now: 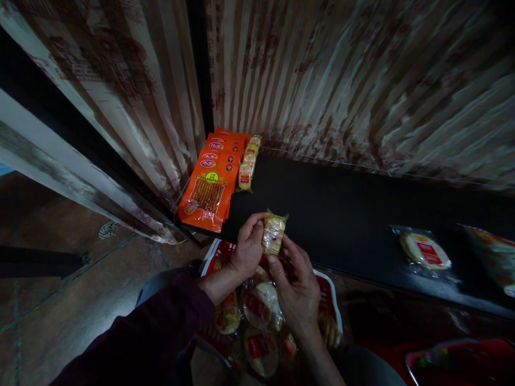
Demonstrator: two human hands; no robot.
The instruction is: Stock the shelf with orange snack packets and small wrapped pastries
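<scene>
Both my hands hold one small clear-wrapped yellow snack packet in front of a black shelf. My left hand pinches its left side with fingers closed. My right hand grips its lower right edge. Below my hands sits a red and white basket with several round wrapped cakes bearing red labels. At the shelf's far left lies a row of orange snack bags, and beside them a line of small yellow packets.
A round wrapped cake lies on the shelf at the right, with another packet at the edge. Patterned curtains hang behind the shelf. Brown tiled floor lies to the left. A second red basket shows at bottom right.
</scene>
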